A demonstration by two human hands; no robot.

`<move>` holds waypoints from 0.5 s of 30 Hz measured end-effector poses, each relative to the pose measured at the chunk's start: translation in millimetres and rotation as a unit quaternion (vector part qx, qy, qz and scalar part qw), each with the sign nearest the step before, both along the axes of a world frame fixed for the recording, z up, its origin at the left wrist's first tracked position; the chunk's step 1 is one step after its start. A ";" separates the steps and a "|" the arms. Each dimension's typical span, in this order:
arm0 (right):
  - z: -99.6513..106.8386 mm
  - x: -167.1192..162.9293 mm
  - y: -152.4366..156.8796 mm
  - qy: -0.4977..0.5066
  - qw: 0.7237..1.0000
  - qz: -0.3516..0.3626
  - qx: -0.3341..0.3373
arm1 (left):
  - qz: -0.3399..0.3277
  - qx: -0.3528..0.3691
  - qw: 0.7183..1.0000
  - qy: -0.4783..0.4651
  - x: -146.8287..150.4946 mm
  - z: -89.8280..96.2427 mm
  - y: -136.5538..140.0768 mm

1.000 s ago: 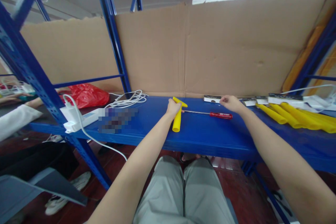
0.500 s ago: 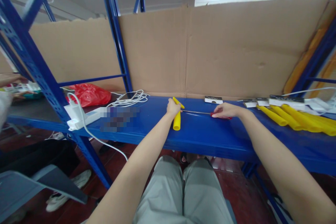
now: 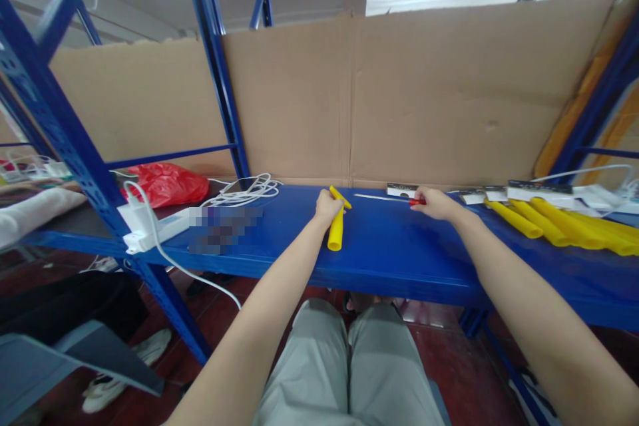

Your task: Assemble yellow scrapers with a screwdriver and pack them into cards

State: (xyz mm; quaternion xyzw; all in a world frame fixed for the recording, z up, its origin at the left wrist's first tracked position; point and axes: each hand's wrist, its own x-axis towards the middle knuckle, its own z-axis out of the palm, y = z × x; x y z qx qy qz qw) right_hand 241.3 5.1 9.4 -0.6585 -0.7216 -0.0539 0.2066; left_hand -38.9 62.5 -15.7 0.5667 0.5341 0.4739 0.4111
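Screwdriver (image 3: pixel 387 199) handle sits within right hand (image 3: pixel 433 203) fingers (image 3: pixel 418 198).

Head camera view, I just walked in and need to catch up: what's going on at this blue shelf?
A seated person works at the blue shelf. The left hand grips a yellow T-shaped piece resting on the shelf. The right hand holds a red-handled screwdriver, its shaft pointing toward that piece. More yellow tubes lie to the right.
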 end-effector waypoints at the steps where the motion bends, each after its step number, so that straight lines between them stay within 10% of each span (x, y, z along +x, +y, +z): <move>1: 1.1 0.3 -0.5 0.006 1.000 0.002 0.014 | 0.007 0.010 1.000 0.000 0.9 0.2 -1.5; 15: 2.6 -14.1 -1.6 0.081 0.993 0.084 0.034 | -0.004 0.040 0.999 0.019 4.4 1.5 -9.5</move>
